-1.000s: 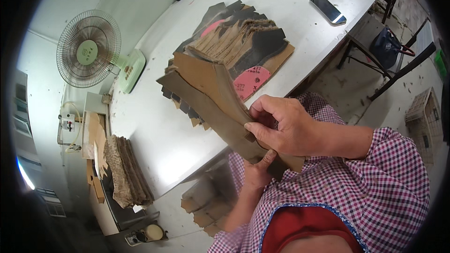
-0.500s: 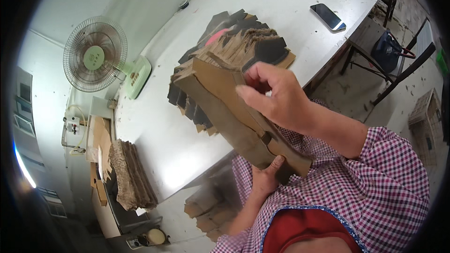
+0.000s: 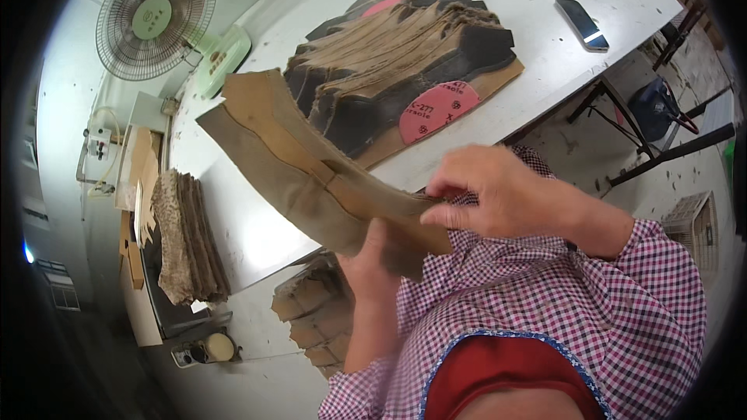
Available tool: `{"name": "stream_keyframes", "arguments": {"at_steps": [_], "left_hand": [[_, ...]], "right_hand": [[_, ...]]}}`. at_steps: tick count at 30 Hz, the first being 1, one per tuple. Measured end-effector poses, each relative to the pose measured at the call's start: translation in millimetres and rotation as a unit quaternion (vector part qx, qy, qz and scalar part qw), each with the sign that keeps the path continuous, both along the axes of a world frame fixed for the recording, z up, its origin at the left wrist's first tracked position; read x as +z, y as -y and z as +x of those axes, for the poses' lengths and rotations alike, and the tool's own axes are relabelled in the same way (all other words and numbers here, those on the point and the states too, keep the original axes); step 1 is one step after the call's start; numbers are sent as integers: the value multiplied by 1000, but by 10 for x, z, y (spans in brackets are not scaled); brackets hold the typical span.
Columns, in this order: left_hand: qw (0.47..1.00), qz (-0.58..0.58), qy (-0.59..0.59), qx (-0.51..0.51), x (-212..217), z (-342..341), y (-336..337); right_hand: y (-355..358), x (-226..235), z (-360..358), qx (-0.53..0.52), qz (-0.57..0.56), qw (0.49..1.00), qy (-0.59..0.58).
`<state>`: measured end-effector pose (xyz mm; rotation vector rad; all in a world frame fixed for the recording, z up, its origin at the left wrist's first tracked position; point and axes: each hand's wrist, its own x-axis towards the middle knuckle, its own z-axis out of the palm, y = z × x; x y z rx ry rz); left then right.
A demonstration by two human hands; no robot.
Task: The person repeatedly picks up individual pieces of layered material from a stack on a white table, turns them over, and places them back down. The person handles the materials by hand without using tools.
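Observation:
A long brown stitched leather-like panel (image 3: pixel 288 163) is held up at a slant in front of me, its far end above the table. A seam runs along it, with a small tab midway. My left hand (image 3: pixel 369 257) grips the lower edge, thumb on top and fingers hidden beneath. At the near right end, my right hand (image 3: pixel 494 194) has thumb and forefinger closed at the panel's upper edge; the exact contact is hard to see. Beyond lies a pile of similar fuzzy-backed pieces (image 3: pixel 373 85) in tan and black, with a pink oval piece (image 3: pixel 440 111) at its near side.
On the white table (image 3: pixel 537 85) lies a phone (image 3: pixel 581 23) at the right. A green fan (image 3: pixel 156 19) stands at the far left. Stacked fuzzy brown pieces (image 3: pixel 187 237) sit left of the table, more brown pieces (image 3: pixel 311 311) below its edge. A chair (image 3: pixel 685 140) with a dark bag is at right.
The panel has swung left and lies flatter, uncovering more of the pile and the near pink oval. My left hand moved left; my right hand moved down, nearer the panel's near end. The view shifted.

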<state>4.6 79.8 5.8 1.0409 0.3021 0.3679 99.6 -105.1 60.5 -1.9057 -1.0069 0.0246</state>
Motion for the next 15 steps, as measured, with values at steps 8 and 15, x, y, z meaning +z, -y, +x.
{"name": "stream_keyframes", "arguments": {"at_steps": [8,15], "left_hand": [[999,37,21,25,248,63,-191],[774,613,80,136,239,366,-602]], "right_hand": [[-236,-324,-61,17,44,996,-77],[-224,-435,-82,-5,39,989,-145]]}}
